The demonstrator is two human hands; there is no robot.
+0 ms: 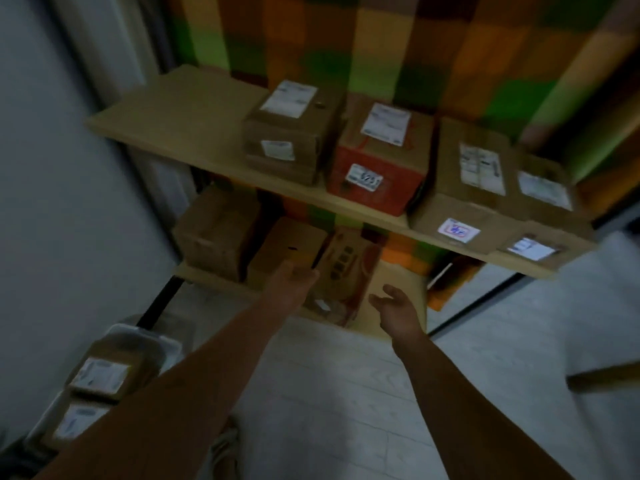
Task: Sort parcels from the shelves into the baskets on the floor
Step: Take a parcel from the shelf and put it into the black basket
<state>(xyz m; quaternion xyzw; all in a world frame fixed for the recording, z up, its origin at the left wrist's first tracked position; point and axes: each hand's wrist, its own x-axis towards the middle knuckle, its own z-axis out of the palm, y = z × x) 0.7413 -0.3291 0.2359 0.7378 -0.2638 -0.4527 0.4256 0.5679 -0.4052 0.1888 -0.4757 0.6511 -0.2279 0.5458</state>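
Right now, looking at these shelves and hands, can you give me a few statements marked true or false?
1. The right hand holds a parcel. False: it is open and holds nothing.
2. A red-fronted box stands on the upper shelf. True.
3. The basket on the floor is empty. False: labelled parcels lie in it.
4. The left hand reaches at the upper shelf. False: it is down by the printed box on the lower shelf.
5. A plain brown box stands on the lower shelf. True.

Head camera, sole view, is looking forward and down, facing the nearby shelves and floor.
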